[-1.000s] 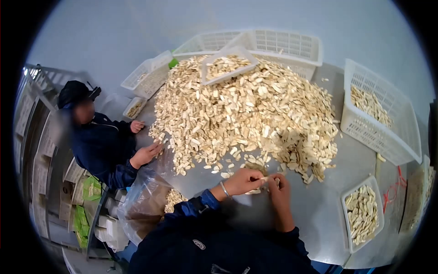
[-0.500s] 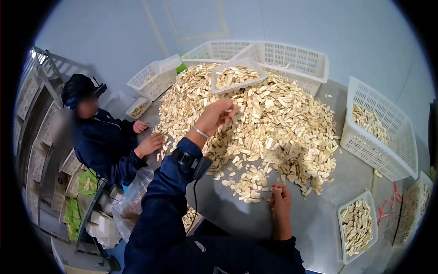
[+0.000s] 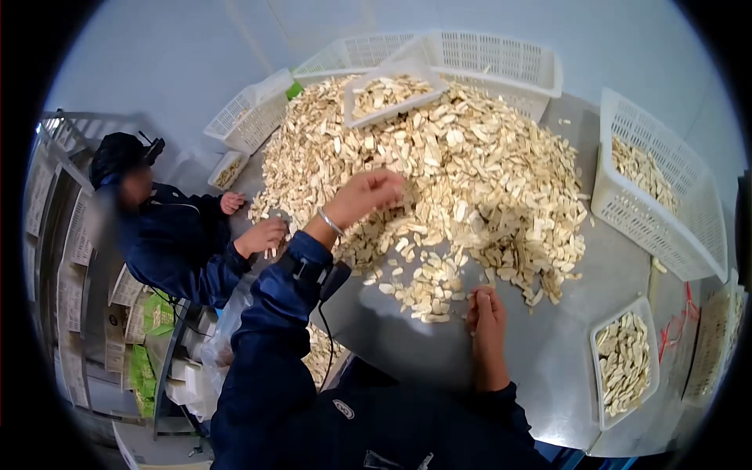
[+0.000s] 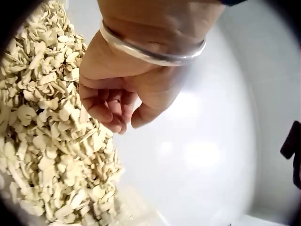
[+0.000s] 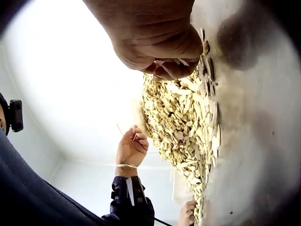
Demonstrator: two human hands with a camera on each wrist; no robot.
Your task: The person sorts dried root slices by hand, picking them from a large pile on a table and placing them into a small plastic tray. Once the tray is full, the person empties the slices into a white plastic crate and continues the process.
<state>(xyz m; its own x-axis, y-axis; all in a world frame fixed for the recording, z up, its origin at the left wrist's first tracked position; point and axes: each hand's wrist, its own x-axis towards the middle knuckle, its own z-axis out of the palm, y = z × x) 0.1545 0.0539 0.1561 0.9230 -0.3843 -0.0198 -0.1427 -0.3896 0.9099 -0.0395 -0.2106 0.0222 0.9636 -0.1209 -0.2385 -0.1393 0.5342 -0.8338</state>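
Since half a second ago the left hand (image 3: 374, 190) has sunk from the pile's crest toward mid-frame, hovering over the big heap of pale, flat dried slices (image 3: 439, 164) on the grey metal bench (image 3: 540, 360). Lower centre, the right hand (image 3: 486, 307) rests at the heap's loose edge. In the left wrist view the left hand (image 4: 117, 101) hangs with fingers curled, nothing visibly held. In the right wrist view the right hand (image 5: 162, 56) pinches slices at top, apparently to sort them.
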